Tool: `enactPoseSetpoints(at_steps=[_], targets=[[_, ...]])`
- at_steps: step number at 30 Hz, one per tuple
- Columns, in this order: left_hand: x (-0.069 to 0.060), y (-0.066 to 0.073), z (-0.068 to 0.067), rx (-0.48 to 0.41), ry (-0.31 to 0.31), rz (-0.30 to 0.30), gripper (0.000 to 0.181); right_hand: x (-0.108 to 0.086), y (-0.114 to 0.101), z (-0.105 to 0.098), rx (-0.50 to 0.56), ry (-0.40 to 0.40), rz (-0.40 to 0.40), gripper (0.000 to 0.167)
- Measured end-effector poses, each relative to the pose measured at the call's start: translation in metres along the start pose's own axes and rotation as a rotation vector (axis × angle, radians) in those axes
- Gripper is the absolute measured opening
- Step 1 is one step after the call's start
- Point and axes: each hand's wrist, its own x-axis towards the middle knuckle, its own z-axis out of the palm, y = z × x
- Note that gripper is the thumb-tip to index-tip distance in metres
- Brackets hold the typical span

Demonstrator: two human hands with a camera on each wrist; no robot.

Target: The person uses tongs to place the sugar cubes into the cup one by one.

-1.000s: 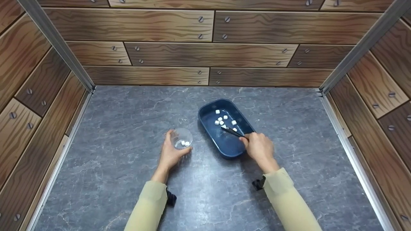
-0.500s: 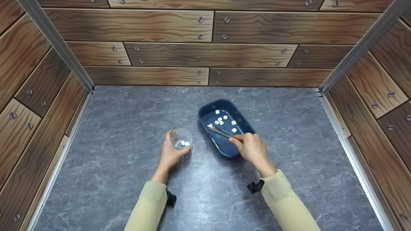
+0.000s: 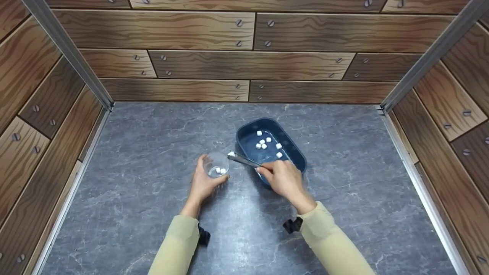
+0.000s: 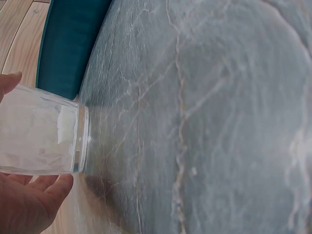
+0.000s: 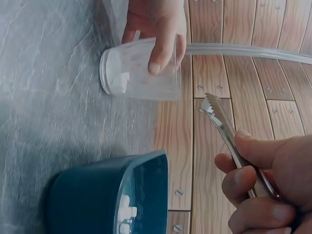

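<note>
My left hand (image 3: 203,184) grips a clear plastic cup (image 3: 217,161) by its sides, with two white cubes (image 3: 220,171) at its bottom. In the left wrist view the cup (image 4: 39,131) stands upright on the grey surface. My right hand (image 3: 284,178) holds metal tongs (image 3: 244,160), thumb and fingers closed round the arms. At the serrated tips of the tongs (image 5: 222,124) is a white cube (image 3: 231,154), beside the cup's rim. Several more white cubes (image 3: 263,146) lie in a dark blue tub (image 3: 300,152) under and behind the right hand.
The grey marbled surface (image 3: 153,152) carries the tub and cup. Wood-patterned walls (image 3: 198,65) rise at the back and both sides, with metal rails (image 3: 410,164) along the edges. Black wrist devices (image 3: 293,225) hang at the sleeves.
My right hand has moved left with the tongs, carrying a white cube from inside the tub over its edge to the cup's rim. The left hand and cup have stayed put.
</note>
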Motion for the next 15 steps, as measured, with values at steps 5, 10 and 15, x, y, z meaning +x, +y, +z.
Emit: enactPoseSetpoints(at_steps=[5, 10, 15], targets=[[0.0, -0.001, 0.0, -0.017, -0.008, -0.009, 0.1, 0.001, -0.009, 0.006, -0.019, 0.017, -0.047, 0.016], [0.0, -0.001, 0.0, 0.013, -0.004, -0.02, 0.102, 0.0, -0.017, 0.011, -0.012, -0.009, -0.088, 0.019], [-0.002, 0.0, -0.001, 0.075, 0.009, -0.02, 0.103, 0.0, -0.018, 0.01, 0.023, -0.032, -0.112, 0.023]])
